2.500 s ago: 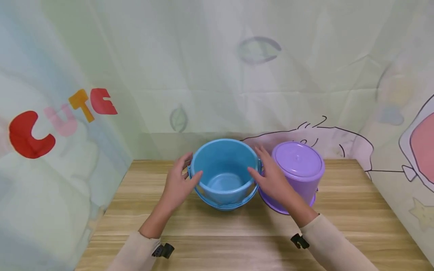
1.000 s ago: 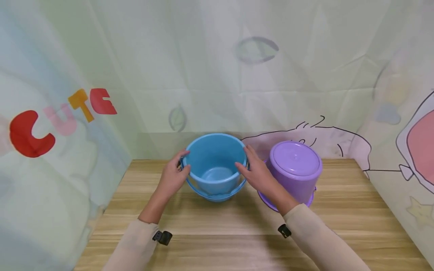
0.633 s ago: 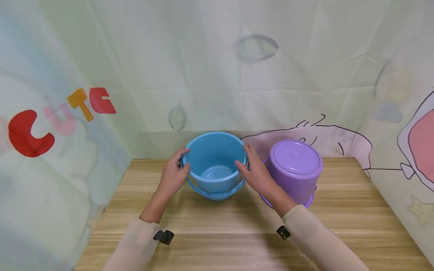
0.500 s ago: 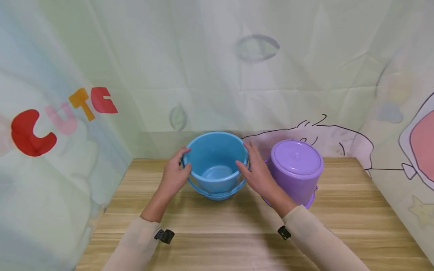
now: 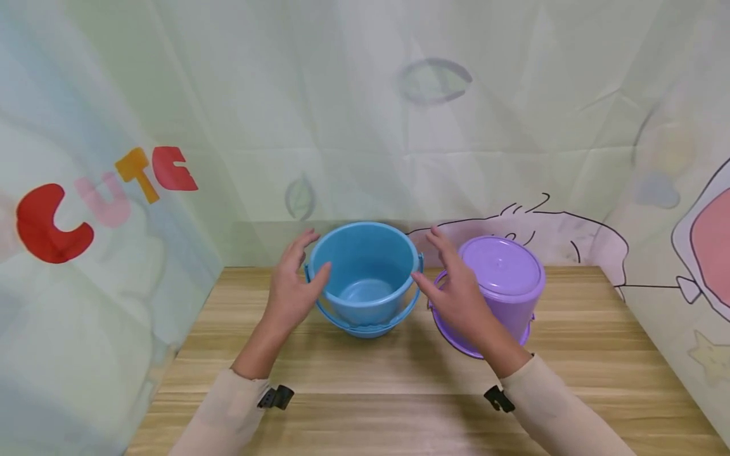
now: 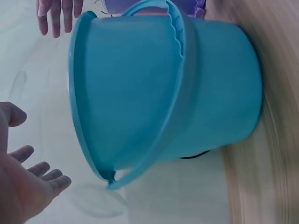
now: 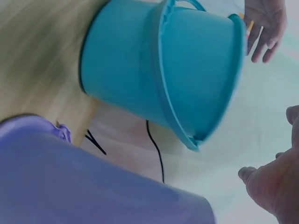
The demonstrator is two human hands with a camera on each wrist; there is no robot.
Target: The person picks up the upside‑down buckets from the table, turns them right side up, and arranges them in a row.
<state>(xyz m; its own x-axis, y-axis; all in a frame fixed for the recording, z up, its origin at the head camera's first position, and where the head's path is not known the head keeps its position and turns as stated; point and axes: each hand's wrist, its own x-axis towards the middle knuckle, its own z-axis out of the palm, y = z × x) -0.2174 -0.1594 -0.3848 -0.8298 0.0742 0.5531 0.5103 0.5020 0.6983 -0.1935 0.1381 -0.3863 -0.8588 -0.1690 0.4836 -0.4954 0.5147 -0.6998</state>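
A blue bucket (image 5: 367, 310) stands upright on the wooden table, mouth up, its handle hanging down at the front. My left hand (image 5: 291, 294) is beside its left rim, fingers spread; the left wrist view shows that hand (image 6: 23, 182) apart from the bucket (image 6: 135, 93). To the right of the rim my right hand (image 5: 462, 304) is held with fingers spread, in front of part of a purple bucket (image 5: 510, 316). In the right wrist view a gap separates this hand (image 7: 275, 182) from the blue bucket (image 7: 201, 70). Neither hand holds anything.
The purple bucket stands upside down at the right, base up, its rim on the table (image 5: 365, 411). A printed curtain (image 5: 353, 114) hangs behind the table and along both sides, close to the back edge.
The blue bucket shifted left and slightly back from its earliest position, with both hands on its rim. Since then both hands have let go and spread apart, the right one moving right.
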